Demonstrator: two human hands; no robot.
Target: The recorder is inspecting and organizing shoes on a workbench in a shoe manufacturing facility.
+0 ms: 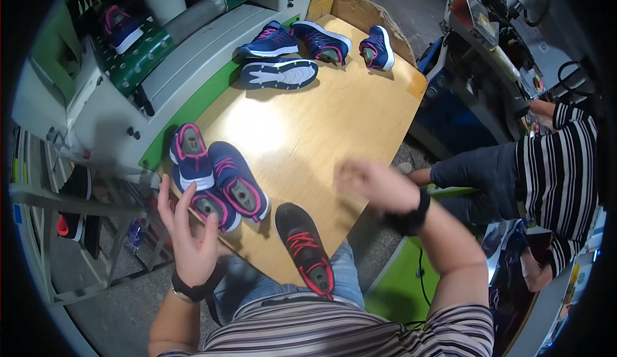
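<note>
Shoe factory floor: blue-and-pink sneakers (218, 177) on a wooden worktable (308, 125), green conveyor machine (160, 42), nearby workstation machinery (495, 29).

A wooden table (308, 132) carries 7 blue shoes (238, 180) and 1 dark shoe (305, 244)

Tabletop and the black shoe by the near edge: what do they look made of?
Tabletop: looks like pale wood or plywood with a smooth, slightly glossy finish; faint grain and a bright glare patch show. Black shoe: seems a matte textile or mesh upper with red laces and red trim; too blurred to tell the sole material.
</note>
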